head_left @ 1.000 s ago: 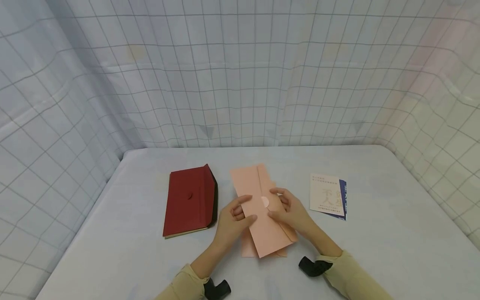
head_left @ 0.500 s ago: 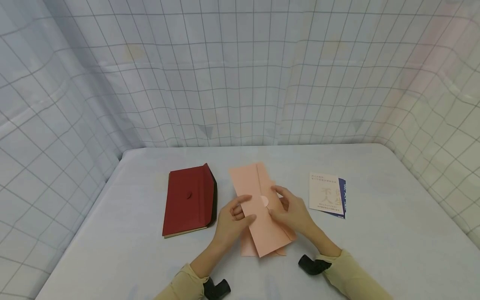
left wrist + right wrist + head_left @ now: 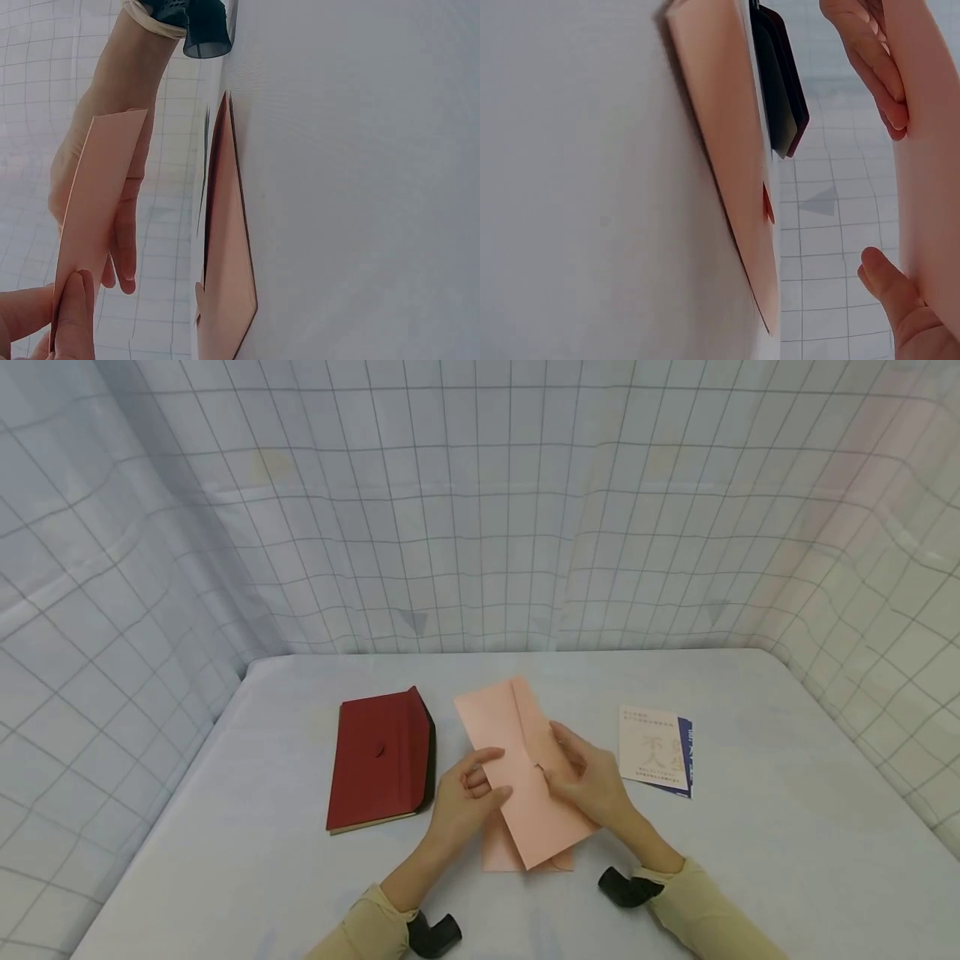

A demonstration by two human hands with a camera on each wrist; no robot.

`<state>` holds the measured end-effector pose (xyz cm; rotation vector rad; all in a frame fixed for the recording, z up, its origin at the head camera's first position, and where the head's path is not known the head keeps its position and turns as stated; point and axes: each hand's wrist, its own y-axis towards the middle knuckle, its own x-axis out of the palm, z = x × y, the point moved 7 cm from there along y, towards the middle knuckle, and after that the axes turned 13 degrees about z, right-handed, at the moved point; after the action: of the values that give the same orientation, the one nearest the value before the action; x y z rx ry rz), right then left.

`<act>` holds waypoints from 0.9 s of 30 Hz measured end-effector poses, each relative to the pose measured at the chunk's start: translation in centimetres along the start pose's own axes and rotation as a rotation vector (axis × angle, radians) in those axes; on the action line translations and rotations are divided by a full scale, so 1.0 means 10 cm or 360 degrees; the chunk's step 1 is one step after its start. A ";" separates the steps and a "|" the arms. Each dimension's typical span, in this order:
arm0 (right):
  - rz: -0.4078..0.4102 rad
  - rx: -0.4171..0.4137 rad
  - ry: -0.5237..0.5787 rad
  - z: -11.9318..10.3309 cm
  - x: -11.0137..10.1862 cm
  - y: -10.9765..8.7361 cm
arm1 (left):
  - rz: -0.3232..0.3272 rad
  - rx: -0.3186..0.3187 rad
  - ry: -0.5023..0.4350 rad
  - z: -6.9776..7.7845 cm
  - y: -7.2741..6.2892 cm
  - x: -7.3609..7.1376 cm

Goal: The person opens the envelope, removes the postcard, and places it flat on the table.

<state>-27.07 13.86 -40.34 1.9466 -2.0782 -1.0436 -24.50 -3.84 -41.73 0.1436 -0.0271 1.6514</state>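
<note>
My left hand (image 3: 461,802) pinches the left long edge of a pink paper envelope (image 3: 517,802), thumb on top and fingers beneath. At its right side, my right hand (image 3: 596,785) pinches the flap, thumb over the paper. A small dark gap shows by that thumb, and the round white seal is covered. The envelope is held tilted above a second pink envelope (image 3: 498,852) lying on the table. In the left wrist view the held envelope (image 3: 101,180) is almost edge-on, clear of the lower one (image 3: 225,277). The right wrist view has its face (image 3: 934,195) beside both hands.
To the left lies a dark red notebook (image 3: 367,768) with a raised flap along its right side. At the right a cream printed card (image 3: 648,747) overlaps a navy one (image 3: 686,760). A gridded white curtain (image 3: 495,527) surrounds the white table (image 3: 247,827).
The right hand has turned slightly and shifted right, its thumb now over the round white seal, which was visible before. The held envelope has tilted and moved slightly up. The left hand stays in place.
</note>
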 end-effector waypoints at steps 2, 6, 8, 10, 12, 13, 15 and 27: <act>-0.0013 0.0013 0.0059 0.02 0.00 0.00 | 0.0000 -0.0009 0.0010 -0.01 0.01 -0.01; -0.0065 0.0096 0.0221 0.08 -0.01 0.01 | 0.0019 -0.0042 0.0024 -0.04 0.03 -0.04; -0.0075 0.0111 0.0292 0.08 -0.03 0.02 | 0.0020 -0.0061 0.0020 -0.05 0.04 -0.05; -0.0058 0.0067 0.0349 0.06 -0.06 0.05 | 0.0012 -0.0065 0.0021 -0.04 0.05 -0.06; -0.0007 -0.0010 0.0400 0.04 -0.09 0.07 | 0.0008 -0.0067 0.0016 -0.04 0.07 -0.07; 0.0032 -0.0056 0.0415 0.02 -0.11 0.09 | 0.0007 -0.0066 0.0013 -0.03 0.07 -0.08; 0.0097 -0.0145 0.0449 0.00 -0.14 0.11 | 0.0004 -0.0057 0.0011 -0.03 0.08 -0.08; 0.0384 -0.0310 0.0421 -0.03 -0.27 0.13 | 0.0011 -0.0048 0.0004 -0.03 0.09 -0.10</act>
<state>-27.49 16.15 -38.42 1.5975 -1.9274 -0.8510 -25.33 -4.86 -42.07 0.1186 -0.0505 1.6575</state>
